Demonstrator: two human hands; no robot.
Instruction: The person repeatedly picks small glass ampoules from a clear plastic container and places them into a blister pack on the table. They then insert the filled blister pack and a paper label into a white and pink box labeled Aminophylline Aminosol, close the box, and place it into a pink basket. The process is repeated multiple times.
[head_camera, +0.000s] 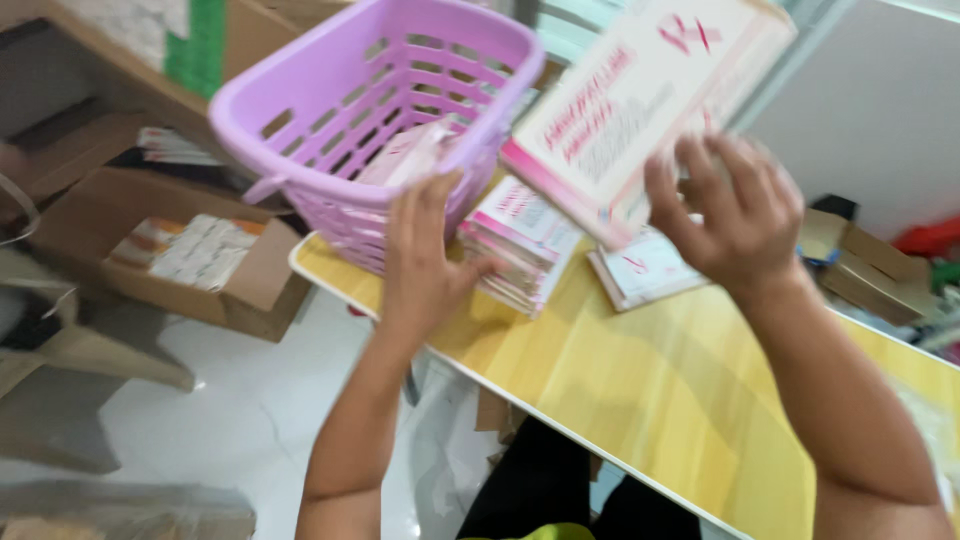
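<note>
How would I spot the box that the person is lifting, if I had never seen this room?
Start at the yellow wooden table and find the lilac slotted plastic basket at its far corner. Just right of the basket, the right hand holds a flat white cardboard box with pink edges tilted in the air. Unlike the stack of similar pink and white boxes lying on the table, it is lifted.

1. Bright, even daylight throughout; washed-out white wall at upper right.
2. Soft sheen on the yellow surface; faint shadows under the forearms.
3. Heavy motion blur over the right hand and the box.
4. Soft focus everywhere.
</note>
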